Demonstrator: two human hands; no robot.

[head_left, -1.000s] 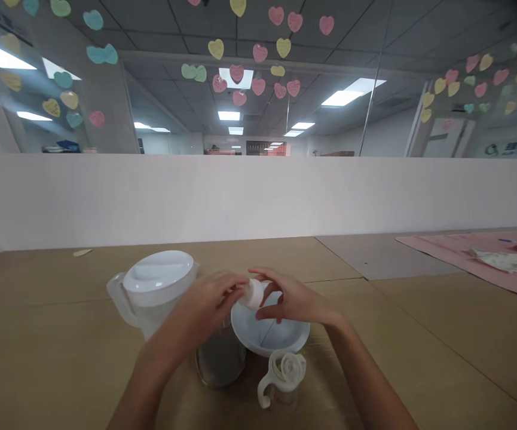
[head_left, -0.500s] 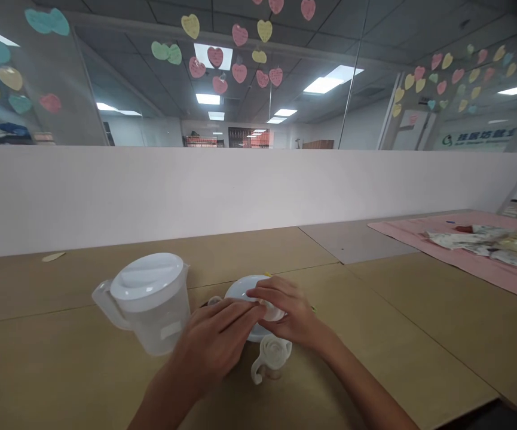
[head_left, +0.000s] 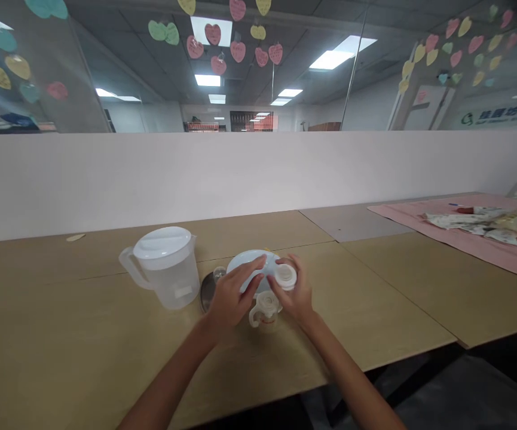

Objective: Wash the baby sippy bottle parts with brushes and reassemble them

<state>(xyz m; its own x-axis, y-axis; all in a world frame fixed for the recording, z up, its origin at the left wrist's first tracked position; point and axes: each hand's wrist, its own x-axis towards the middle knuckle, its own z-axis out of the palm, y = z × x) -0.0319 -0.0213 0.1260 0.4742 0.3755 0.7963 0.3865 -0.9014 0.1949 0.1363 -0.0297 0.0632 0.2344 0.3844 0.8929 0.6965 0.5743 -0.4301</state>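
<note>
My right hand [head_left: 300,289] is closed around a small round container with a white ring-shaped top [head_left: 285,276], its top tilted toward me. Just left of it, my left hand [head_left: 235,292] has thumb and fingers apart, with nothing clearly held. Both hands are above a pale blue plate [head_left: 239,259], which they partly cover. Below them stands a small clear cup with red print [head_left: 268,324]. On that cup rests a white piece with a curved hook handle [head_left: 266,303]. Beside the left hand, a small clear cup [head_left: 219,273] is partly hidden.
A clear plastic pitcher with a white lid [head_left: 175,278] stands to the left. A dark round tray [head_left: 206,294] shows behind my left hand. A pink cloth [head_left: 419,218] with packets lies far right. The table [head_left: 106,340] meets a white low wall [head_left: 231,173].
My hands have come apart; the container now shows its white top in my right hand. The left hand has opened and moved away from it. The view has tilted down.
</note>
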